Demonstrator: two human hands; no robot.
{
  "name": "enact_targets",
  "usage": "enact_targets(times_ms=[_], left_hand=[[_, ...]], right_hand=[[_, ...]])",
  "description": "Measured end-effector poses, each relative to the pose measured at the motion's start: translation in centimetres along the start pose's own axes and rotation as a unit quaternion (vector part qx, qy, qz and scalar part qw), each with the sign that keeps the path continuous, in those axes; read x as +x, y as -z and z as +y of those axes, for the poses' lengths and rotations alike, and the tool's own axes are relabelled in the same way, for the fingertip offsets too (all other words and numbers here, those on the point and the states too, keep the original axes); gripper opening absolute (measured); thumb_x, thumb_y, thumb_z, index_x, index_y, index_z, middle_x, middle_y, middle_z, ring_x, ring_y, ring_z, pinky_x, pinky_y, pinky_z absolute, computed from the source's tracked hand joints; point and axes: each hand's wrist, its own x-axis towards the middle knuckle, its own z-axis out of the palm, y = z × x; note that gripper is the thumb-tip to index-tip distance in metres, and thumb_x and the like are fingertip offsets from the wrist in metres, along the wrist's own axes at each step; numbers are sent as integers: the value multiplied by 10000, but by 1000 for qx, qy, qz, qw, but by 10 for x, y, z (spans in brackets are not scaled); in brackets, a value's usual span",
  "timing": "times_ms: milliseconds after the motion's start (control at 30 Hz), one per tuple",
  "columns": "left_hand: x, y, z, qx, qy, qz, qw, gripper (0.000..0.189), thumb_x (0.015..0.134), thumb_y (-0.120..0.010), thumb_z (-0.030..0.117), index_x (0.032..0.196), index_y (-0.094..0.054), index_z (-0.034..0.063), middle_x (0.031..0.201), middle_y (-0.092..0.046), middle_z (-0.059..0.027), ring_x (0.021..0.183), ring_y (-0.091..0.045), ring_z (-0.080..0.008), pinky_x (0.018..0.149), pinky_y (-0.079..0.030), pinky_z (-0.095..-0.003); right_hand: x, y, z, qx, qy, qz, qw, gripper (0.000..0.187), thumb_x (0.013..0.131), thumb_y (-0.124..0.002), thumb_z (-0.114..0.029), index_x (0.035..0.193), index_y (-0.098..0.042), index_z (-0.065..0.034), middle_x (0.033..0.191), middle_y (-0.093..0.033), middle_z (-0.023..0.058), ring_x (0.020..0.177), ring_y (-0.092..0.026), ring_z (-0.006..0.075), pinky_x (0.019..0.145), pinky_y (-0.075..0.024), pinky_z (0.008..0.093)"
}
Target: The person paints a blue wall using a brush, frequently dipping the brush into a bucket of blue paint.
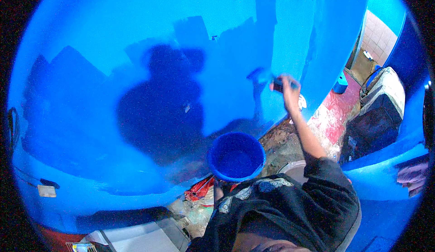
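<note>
My right hand (289, 87) grips a dark-handled paintbrush (278, 85) in front of the wall (227, 0). Motion blurs the brush head, so I cannot tell whether it touches the surface. Darker blue paint covers the lower and middle wall, with ragged edges against the lighter blue above. A lighter strip stands just beside the brush. Close in front of my torso is a round blue bucket (238, 157) with deep blue inside. My left hand cannot be made out; a small patch of skin shows below the bucket, too hidden to identify.
A metal nail or hook (214, 38) juts from the wall. Lower left, a small white box (47, 191) hangs by a cable. Grey panels (139, 236) lie below. On the right, a covered bulky object (377, 116) stands on the stained red floor (334, 112), near a doorway.
</note>
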Motion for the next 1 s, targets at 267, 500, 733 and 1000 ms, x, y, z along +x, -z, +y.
enact_targets(times_ms=[267,500,733,1000], left_hand=[[1,-4,4,49,-13,23,998,161,775,-488,111,934,-502,93,696,-552,-54,546,-565,-160,518,-498,-298],[16,2,8,-41,17,-14,999,209,752,-485,79,961,-500,89,735,-561,-64,576,-576,-178,525,-503,-308],[26,15,-2,-84,27,-26,996,274,721,-489,32,989,-495,89,780,-570,-68,603,-588,-194,529,-507,-313],[46,21,-12,-101,51,-45,993,335,682,-487,-30,996,-486,88,828,-569,-58,651,-591,-198,548,-510,-311]], right_hand=[[89,-50,-175,219,193,-4,956,334,907,-487,-306,960,-579,11,895,-642,173,780,-662,289,759,-539,409],[20,-38,-62,191,-2,58,980,287,919,-516,-313,971,-595,-43,1044,-575,77,925,-600,192,785,-524,378],[34,14,-46,59,-57,-23,996,316,895,-521,-310,919,-568,1,795,-651,152,686,-656,226,655,-537,342],[139,-27,-225,117,292,-53,948,340,915,-426,-295,970,-562,13,906,-659,191,820,-664,277,803,-521,399]])
